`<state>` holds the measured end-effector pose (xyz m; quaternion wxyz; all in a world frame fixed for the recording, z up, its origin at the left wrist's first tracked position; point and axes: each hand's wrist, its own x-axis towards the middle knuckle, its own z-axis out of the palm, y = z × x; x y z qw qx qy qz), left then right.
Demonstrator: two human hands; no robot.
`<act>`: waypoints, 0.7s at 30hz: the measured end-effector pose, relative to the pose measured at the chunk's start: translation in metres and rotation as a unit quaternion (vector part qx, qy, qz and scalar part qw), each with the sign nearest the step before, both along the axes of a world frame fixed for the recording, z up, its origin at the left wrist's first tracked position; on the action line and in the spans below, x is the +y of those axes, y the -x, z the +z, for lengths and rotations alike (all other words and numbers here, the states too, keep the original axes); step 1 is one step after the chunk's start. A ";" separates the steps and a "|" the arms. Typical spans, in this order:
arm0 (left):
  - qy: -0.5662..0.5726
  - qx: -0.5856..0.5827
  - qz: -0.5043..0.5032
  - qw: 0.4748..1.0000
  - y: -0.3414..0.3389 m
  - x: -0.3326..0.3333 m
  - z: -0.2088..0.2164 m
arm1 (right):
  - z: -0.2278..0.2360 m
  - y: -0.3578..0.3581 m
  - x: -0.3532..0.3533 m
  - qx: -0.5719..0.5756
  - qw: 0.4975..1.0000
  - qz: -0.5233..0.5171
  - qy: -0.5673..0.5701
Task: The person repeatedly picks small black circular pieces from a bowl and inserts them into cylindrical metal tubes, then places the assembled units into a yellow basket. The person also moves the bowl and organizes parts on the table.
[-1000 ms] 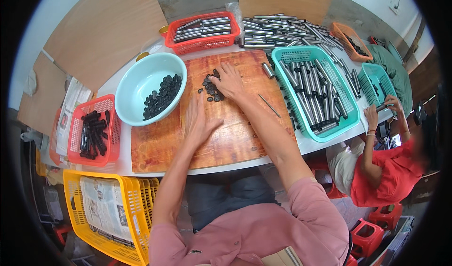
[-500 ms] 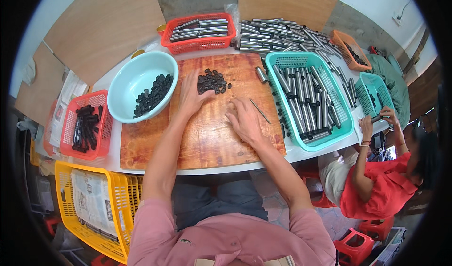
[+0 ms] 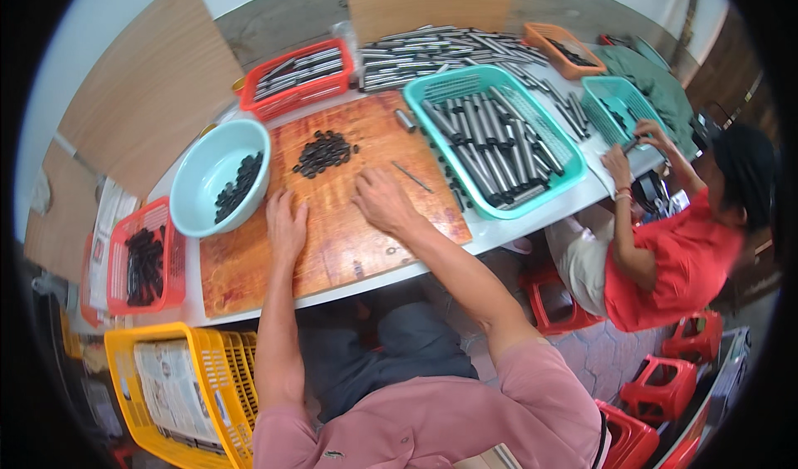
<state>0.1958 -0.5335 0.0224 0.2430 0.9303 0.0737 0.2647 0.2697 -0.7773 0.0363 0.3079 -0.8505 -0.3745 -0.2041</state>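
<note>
My left hand (image 3: 285,226) rests on the wooden board (image 3: 332,257), palm down, fingers stretched out and holding nothing. A pile of small black caps (image 3: 322,155) lies on the board beyond it, apart from both hands. My right hand (image 3: 384,201) is right of the left one, fingers loosely bent and apart on the wood, with no object visible in it. Just past its fingers lies a thin metal rod (image 3: 412,176). A short metal tube (image 3: 405,121) sits at the board's far right. More black caps fill part of a light blue bowl (image 3: 186,199) at left.
A turquoise basket (image 3: 532,206) of metal tubes stands right of the board. Behind are a red basket (image 3: 297,102) of tubes and a heap of loose tubes (image 3: 440,49). Black parts sit in another red basket (image 3: 178,261). A co-worker in red (image 3: 665,261) handles a tube at right.
My left hand has drawn back from beside the black caps toward the board's near side. My right hand stays near the rod, its fingers more bent. The view has turned to the right.
</note>
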 end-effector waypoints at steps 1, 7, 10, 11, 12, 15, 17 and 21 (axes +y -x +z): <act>0.003 0.007 -0.005 1.000 0.001 -0.001 -0.001 | -0.001 0.001 -0.001 -0.006 1.000 0.001 -0.002; 0.026 -0.013 -0.017 0.999 -0.003 -0.002 -0.001 | -0.005 -0.001 -0.008 -0.048 0.999 0.008 -0.001; 0.039 -0.011 -0.013 0.999 -0.006 -0.002 -0.001 | 0.010 0.006 -0.011 -0.080 0.996 0.019 -0.036; 0.045 -0.024 -0.019 0.999 -0.004 0.001 0.001 | 0.034 0.019 -0.015 -0.089 0.993 0.039 -0.071; 0.052 -0.031 -0.025 0.998 -0.004 0.000 0.003 | 0.059 0.036 -0.023 -0.092 0.988 0.058 -0.105; 0.053 -0.058 -0.034 0.996 -0.007 0.003 -0.004 | 0.147 0.085 -0.062 0.020 0.915 0.192 -0.355; 0.038 -0.069 -0.018 0.997 0.000 0.020 -0.013 | 0.212 0.125 -0.083 -0.032 0.840 0.313 -0.443; 0.033 -0.076 -0.045 0.996 -0.008 0.015 -0.011 | 0.284 0.205 -0.132 -0.164 0.792 0.410 -0.420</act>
